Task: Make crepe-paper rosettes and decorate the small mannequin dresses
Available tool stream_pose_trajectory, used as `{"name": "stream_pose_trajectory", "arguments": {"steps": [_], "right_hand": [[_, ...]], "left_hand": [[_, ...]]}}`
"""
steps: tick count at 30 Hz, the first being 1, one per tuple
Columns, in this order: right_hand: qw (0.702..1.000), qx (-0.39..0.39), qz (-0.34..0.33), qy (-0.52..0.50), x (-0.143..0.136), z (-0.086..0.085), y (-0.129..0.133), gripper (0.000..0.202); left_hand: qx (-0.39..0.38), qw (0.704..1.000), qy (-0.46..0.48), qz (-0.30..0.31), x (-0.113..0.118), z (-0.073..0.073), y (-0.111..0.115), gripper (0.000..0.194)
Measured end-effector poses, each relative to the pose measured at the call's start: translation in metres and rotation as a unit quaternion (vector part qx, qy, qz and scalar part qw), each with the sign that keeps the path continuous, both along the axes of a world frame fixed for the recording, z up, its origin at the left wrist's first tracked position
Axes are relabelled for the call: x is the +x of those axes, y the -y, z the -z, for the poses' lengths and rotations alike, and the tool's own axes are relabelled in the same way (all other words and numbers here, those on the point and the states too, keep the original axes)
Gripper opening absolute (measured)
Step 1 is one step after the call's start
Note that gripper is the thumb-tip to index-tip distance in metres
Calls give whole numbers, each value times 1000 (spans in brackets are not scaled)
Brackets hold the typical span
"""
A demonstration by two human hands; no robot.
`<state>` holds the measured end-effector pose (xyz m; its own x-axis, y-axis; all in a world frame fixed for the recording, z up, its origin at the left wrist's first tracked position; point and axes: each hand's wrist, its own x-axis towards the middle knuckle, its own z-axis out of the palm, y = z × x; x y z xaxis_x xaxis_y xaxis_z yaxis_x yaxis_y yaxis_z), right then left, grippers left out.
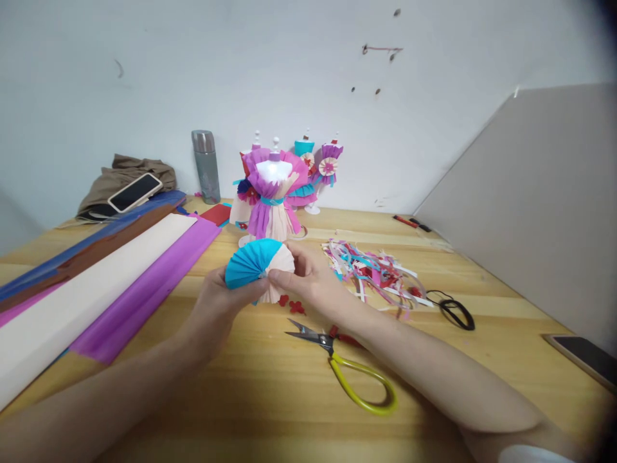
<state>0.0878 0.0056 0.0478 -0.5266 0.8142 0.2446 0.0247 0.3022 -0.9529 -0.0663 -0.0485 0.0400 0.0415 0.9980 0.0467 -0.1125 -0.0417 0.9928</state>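
A round pleated paper fan (pixel 250 263), part blue and part cream, is held up over the middle of the table between both hands. My left hand (pixel 216 308) grips its lower left side, the thumb pressed near its centre. My right hand (pixel 311 280) pinches the cream part on the right. Just behind stands a small dress form (pixel 274 170) in a purple, pink and cream paper dress with a blue waistband. Below my right hand lie small red paper flowers (pixel 297 307) and scissors with yellow handles (pixel 364 386), blades apart.
Paper scraps (pixel 380 270) and a black cord loop (pixel 457 313) lie to the right. Long paper sheets (pixel 96 289) cover the left side. At the back are a phone (pixel 135 193) on brown cloth, a flask (pixel 206 167) and other dressed forms (pixel 330 161). Another phone (pixel 585 357) lies far right.
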Motion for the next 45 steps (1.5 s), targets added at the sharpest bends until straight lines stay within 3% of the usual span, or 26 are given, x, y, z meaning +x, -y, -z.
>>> {"name": "stream_pose_trajectory", "arguments": {"steps": [3,9,14,18,21,25,30,34,39,42,45], "right_hand": [[997,-60,-46,-30,-1,0,-1,23],[972,-185,-115,-85,0,0,-1,26],[958,-222,-152,-97,1,-3,-3,26],[970,-168,-156,-76,3,-8,-7,35],[987,-115,-98,-51,4,-7,-11,32],[991,-122,-41,-47,4,0,-16,26],[988,-138,16,-70,4,5,-21,26],[990,-127,25,-60,3,5,-23,26],[995,-100,-12,-3,4,9,-23,24],[988,-65,-76,118,6,11,-21,21],[958,9,-134,254,10,10,-21,30]], "left_hand": [[-19,999,47,-11,-1,3,-1,15],[-25,998,51,18,-2,1,-1,13],[-37,997,63,12,-3,-1,1,9],[-39,996,85,8,-4,1,-4,18],[-60,993,98,25,-4,5,-7,26],[-77,991,99,49,-6,8,-7,32],[-95,990,75,77,-15,10,-4,19],[-81,994,46,55,-26,11,-8,17],[-76,996,-33,45,-40,5,-15,24],[-113,988,-83,68,-44,6,-19,31],[-174,969,-151,84,-44,17,-23,31]]}}
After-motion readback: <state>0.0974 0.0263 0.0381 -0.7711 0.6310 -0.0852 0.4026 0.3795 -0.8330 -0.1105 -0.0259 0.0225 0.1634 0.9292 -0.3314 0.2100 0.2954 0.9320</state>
